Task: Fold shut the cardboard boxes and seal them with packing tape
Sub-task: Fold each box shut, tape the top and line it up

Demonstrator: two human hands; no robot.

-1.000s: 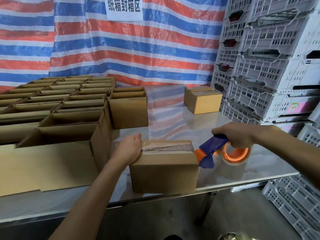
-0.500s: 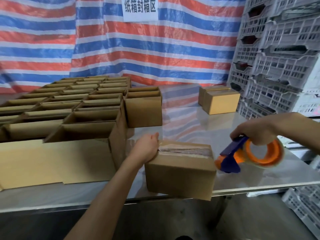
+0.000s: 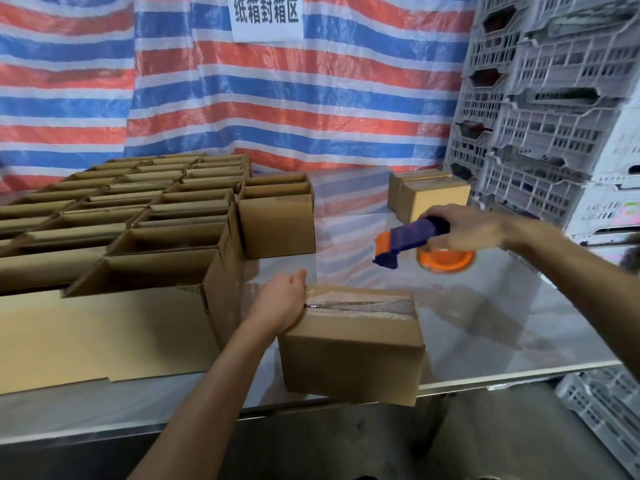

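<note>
Box in hand: the small brown cardboard box (image 3: 349, 351) sits at the near edge of the shiny grey desk (image 3: 502, 323), flaps folded shut
Seal: a wrinkled strip of clear packing tape (image 3: 360, 304) runs along the top seam end to end; this box looks finished
Left hand (image 3: 282, 303): fingers curled over the box's left end, holding it
Right hand (image 3: 474, 230): fingers wrapped round the purple and orange tape dispenser (image 3: 412, 240), held above the desk, apart from the box
Done: two closed brown boxes (image 3: 429, 199) at the far right
Left to do: rows of open brown boxes (image 3: 166, 237) on the left, untaped; most of the work seems to remain
</note>
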